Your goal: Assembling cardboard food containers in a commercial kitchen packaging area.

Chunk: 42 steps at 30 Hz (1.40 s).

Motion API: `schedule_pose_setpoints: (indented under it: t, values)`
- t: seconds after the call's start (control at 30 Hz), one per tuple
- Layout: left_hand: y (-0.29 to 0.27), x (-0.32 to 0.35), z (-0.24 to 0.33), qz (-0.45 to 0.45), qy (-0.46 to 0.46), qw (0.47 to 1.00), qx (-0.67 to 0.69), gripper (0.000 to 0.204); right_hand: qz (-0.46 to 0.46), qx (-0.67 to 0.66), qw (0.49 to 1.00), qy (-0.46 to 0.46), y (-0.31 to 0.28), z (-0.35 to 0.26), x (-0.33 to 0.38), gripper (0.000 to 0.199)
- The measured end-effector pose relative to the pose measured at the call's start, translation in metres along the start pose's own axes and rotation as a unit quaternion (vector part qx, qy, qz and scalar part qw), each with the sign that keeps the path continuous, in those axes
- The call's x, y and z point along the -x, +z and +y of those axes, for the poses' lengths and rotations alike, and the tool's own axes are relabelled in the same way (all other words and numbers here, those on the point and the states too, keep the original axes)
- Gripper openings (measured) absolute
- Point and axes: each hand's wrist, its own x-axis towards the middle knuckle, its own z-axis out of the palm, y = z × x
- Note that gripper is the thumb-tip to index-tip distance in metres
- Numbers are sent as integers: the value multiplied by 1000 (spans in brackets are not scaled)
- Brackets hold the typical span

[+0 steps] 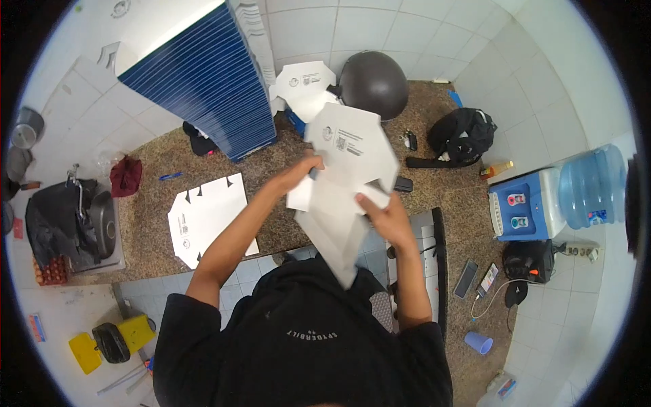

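Observation:
A white die-cut cardboard sheet [342, 180], printed in black near its top and partly folded, is held up over the counter's front edge. My left hand [303, 171] grips its left side, fingers curled round the edge. On the lower right side, my right hand [389, 218] has its thumb on the cardboard's face and its fingers hidden behind. The lower flap is smeared by motion. Left of my left forearm, a flat white cardboard blank [211, 220] with notched edges lies on the counter. Farther back, another white printed cardboard piece [303, 80] stands beside the dark helmet [374, 85].
A tall stack of blue-edged cardboard [203, 85] rises at the back left. The granite counter [146, 227] also bears a sink [105, 224], a blue pen [171, 176], a black backpack [462, 136], a water dispenser [525, 207], phones [466, 279] and a purple cup [479, 342].

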Motion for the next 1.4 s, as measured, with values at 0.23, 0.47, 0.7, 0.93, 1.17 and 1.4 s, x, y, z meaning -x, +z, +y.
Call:
schedule_pose_setpoints:
  t: [0.23, 0.47, 0.7, 0.93, 1.17, 1.4]
  values:
    - [36, 40, 17, 98, 31, 935, -339, 77, 175, 121, 977, -19, -36, 82, -56, 33]
    - [126, 62, 23, 133, 333, 859, -365, 60, 323, 367, 872, -27, 17, 116, -89, 30]
    - [53, 35, -5, 144, 126, 964, -183, 62, 259, 320, 911, -34, -20, 91, -86, 32]
    - [-20, -64, -89, 242, -98, 869, -420, 37, 58, 64, 992, 88, -1, 102, -116, 42]
    - [-81, -76, -151, 152, -60, 922, -351, 37, 138, 49, 988, 55, -3, 189, -140, 42]
    - [-46, 58, -203, 270, -150, 898, -313, 37, 168, 187, 943, 220, -7, 269, -24, 37]
